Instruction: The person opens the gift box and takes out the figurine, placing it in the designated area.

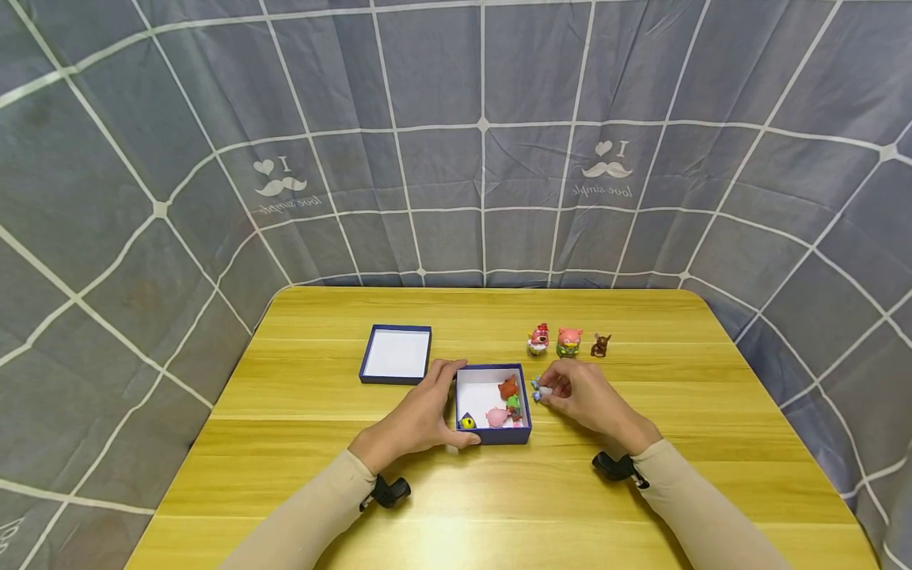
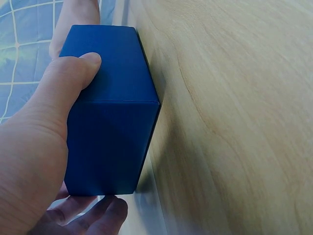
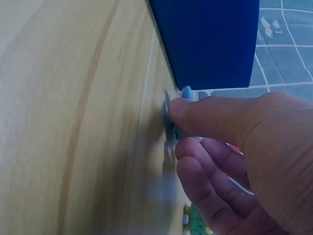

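Observation:
A dark blue box [image 1: 504,436] with a white inside stands open-topped in the middle of the table. My left hand [image 1: 420,416] grips its left side, thumb on the front wall and fingers round the back corner. Inside lie several small figurines: an orange-red one [image 1: 508,387], a green one [image 1: 513,403], a pink one [image 1: 496,416] and a yellow one [image 1: 466,423] in the front left corner. Just right of the box, my right hand [image 1: 591,400] pinches a small blue-and-white figurine [image 3: 187,93] between thumb and fingers, low over the table; the fingers hide much of it.
The shallow box lid [image 1: 396,353] lies white side up, behind and left of the box. Behind my right hand stand a red-and-white figurine [image 1: 538,340], a pink-and-green one [image 1: 568,343] and a brown one [image 1: 601,345]. A grey checked curtain [image 1: 442,174] surrounds the wooden table [image 1: 470,507].

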The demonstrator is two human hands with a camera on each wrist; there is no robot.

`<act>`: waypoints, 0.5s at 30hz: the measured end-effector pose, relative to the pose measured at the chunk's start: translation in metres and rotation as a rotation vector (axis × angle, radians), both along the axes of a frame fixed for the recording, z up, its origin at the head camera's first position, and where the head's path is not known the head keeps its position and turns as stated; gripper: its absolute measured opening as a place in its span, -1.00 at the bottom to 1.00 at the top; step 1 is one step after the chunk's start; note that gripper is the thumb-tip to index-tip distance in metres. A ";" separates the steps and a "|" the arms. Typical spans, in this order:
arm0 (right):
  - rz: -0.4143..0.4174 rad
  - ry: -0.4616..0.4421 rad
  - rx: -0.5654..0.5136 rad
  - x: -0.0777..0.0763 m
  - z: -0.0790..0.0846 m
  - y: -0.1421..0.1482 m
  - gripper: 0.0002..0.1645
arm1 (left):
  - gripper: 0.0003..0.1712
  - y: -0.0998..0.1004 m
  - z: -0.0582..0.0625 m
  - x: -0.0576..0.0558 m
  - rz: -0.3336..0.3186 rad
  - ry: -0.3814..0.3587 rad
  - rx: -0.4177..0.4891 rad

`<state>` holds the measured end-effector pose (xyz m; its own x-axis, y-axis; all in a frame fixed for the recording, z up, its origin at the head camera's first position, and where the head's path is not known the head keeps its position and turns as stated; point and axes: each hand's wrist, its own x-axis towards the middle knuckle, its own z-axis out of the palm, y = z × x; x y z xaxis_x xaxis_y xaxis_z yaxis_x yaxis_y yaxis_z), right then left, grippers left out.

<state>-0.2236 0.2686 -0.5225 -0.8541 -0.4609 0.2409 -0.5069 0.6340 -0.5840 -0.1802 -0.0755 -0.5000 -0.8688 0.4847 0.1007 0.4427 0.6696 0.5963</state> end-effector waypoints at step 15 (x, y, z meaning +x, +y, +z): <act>0.020 0.014 -0.012 0.002 -0.001 0.001 -0.72 | 0.49 0.000 -0.001 0.000 0.005 -0.006 -0.016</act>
